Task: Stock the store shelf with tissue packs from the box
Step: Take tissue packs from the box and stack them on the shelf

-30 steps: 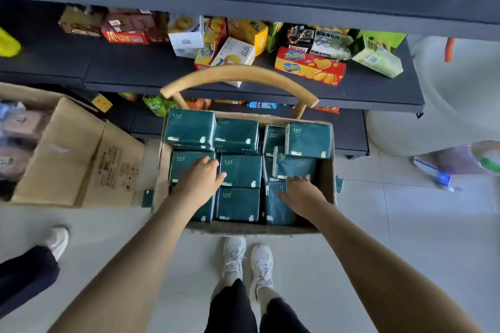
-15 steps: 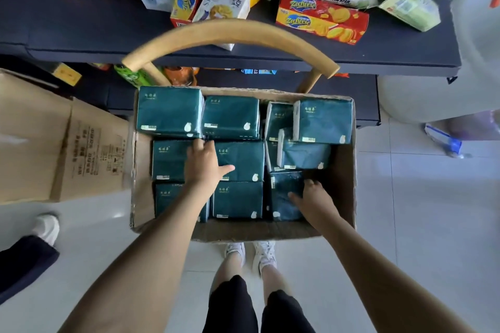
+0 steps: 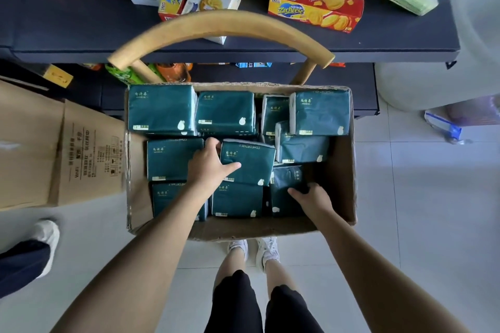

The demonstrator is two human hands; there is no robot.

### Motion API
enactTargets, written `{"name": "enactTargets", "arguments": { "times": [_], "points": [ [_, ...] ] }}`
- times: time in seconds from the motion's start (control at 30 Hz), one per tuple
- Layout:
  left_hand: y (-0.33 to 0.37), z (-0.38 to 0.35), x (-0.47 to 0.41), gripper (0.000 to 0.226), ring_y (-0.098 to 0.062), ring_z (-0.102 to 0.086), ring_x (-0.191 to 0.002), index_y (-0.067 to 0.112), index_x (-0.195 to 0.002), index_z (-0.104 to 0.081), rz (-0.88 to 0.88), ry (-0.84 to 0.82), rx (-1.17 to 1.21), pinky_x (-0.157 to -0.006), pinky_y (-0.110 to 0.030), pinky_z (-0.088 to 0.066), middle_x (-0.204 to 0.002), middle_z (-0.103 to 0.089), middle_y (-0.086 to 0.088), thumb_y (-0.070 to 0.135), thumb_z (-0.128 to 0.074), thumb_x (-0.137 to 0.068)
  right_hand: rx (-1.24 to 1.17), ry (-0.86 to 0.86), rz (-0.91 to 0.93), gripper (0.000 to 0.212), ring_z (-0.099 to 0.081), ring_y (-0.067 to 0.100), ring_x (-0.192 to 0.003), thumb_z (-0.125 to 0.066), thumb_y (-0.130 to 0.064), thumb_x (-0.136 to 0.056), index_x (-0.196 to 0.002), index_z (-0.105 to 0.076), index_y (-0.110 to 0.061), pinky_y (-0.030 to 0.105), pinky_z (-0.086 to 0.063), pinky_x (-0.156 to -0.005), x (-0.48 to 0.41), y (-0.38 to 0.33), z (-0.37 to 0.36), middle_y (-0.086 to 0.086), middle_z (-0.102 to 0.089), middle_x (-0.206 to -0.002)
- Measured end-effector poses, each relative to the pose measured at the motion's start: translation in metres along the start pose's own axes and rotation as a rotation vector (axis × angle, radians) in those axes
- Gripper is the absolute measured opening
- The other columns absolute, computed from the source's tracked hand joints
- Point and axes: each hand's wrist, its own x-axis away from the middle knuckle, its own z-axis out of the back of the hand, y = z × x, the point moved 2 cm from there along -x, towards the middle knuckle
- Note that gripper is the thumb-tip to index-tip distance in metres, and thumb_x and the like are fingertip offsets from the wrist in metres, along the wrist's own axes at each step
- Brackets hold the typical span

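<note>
An open cardboard box (image 3: 342,186) sits on a chair below me, filled with several dark green tissue packs. My left hand (image 3: 208,165) grips the left edge of a middle pack (image 3: 250,163), thumb across its top; that pack is tilted up above its neighbours. My right hand (image 3: 311,196) has its fingers curled around a darker pack (image 3: 286,181) lying lower in the right front of the box. The dark shelf (image 3: 81,35) runs across the top, just behind the chair back.
The curved wooden chair back (image 3: 221,24) arches between box and shelf. Snack boxes, among them a red Zecheese box (image 3: 315,7), crowd the shelf. A second cardboard box (image 3: 54,149) stands left. Another person's shoe (image 3: 46,238) is at the lower left. My own feet (image 3: 254,250) stand under the box.
My view has moved closer over the box. My left hand shifted from the left packs to the middle pack and lifted its edge. My right hand closed on the lower right pack.
</note>
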Motion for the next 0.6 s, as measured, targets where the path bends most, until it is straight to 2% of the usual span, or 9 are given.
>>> {"name": "enactTargets", "arguments": {
  "times": [0.1,0.2,0.27,0.33,0.37,0.5,0.6],
  "points": [
    [0.005,0.002,0.003,0.062,-0.024,-0.056,-0.094,0.012,-0.118,-0.042,0.066,-0.028,0.181,-0.078,-0.031,-0.044,-0.1,-0.053,0.002,0.035,-0.078,-0.074,-0.036,0.005,-0.006,0.051,-0.057,0.031,-0.106,-0.068,-0.036,-0.084,-0.118,-0.054,0.0,0.026,-0.039,-0.075,0.0,0.005,-0.003,0.015,-0.061,-0.113],
    [0.001,0.006,0.004,0.059,-0.016,-0.052,-0.097,0.011,-0.121,-0.046,0.136,-0.111,0.325,-0.08,-0.028,-0.041,-0.11,-0.053,0.006,0.034,-0.077,-0.075,-0.1,0.009,-0.011,0.053,-0.057,0.029,-0.106,-0.074,-0.033,-0.079,-0.116,-0.056,-0.001,0.028,-0.043,-0.079,-0.001,0.006,-0.005,0.012,-0.062,-0.114],
    [-0.006,0.011,0.006,0.05,-0.018,-0.058,-0.098,0.012,-0.116,-0.055,0.166,-0.165,0.421,-0.079,-0.029,-0.047,-0.113,-0.061,0.001,0.036,-0.075,-0.077,-0.122,0.007,-0.005,0.052,-0.058,0.029,-0.106,-0.076,-0.03,-0.077,-0.115,-0.057,-0.002,0.03,-0.046,-0.082,0.0,0.004,-0.006,0.012,-0.062,-0.113],
    [-0.014,0.019,0.011,0.035,-0.013,-0.06,-0.09,0.015,-0.109,-0.059,0.197,-0.158,0.549,-0.068,-0.022,-0.044,-0.106,-0.064,0.0,0.032,-0.072,-0.081,-0.161,-0.007,0.011,0.049,-0.06,0.026,-0.101,-0.078,-0.028,-0.075,-0.113,-0.059,-0.003,0.031,-0.048,-0.081,0.003,0.002,-0.008,0.01,-0.064,-0.109],
    [-0.017,0.023,0.015,0.03,-0.011,-0.059,-0.087,0.015,-0.106,-0.06,0.209,-0.152,0.601,-0.068,-0.021,-0.042,-0.103,-0.065,0.001,0.03,-0.071,-0.082,-0.198,-0.015,0.019,0.046,-0.06,0.024,-0.097,-0.078,-0.027,-0.075,-0.112,-0.061,-0.004,0.03,-0.049,-0.08,0.004,0.001,-0.009,0.009,-0.065,-0.107],
    [-0.025,0.038,0.031,0.025,-0.011,-0.061,-0.09,0.019,-0.108,-0.058,0.286,-0.175,0.856,-0.082,-0.03,-0.046,-0.099,-0.066,0.004,0.026,-0.067,-0.085,-0.42,-0.036,0.059,0.029,-0.064,0.024,-0.089,-0.079,-0.021,-0.074,-0.095,-0.063,-0.01,0.039,-0.054,-0.084,0.016,-0.001,-0.003,0.007,-0.068,-0.093],
    [-0.022,0.051,0.046,0.021,-0.014,-0.061,-0.101,0.025,-0.105,-0.058,0.293,-0.205,1.004,-0.093,-0.041,-0.048,-0.108,-0.065,0.003,0.02,-0.066,-0.087,-0.627,-0.167,0.075,0.02,-0.065,0.02,-0.084,-0.072,-0.012,-0.081,-0.097,-0.06,-0.011,0.037,-0.056,-0.082,0.037,-0.006,0.011,0.006,-0.066,-0.092]
  ]
}}
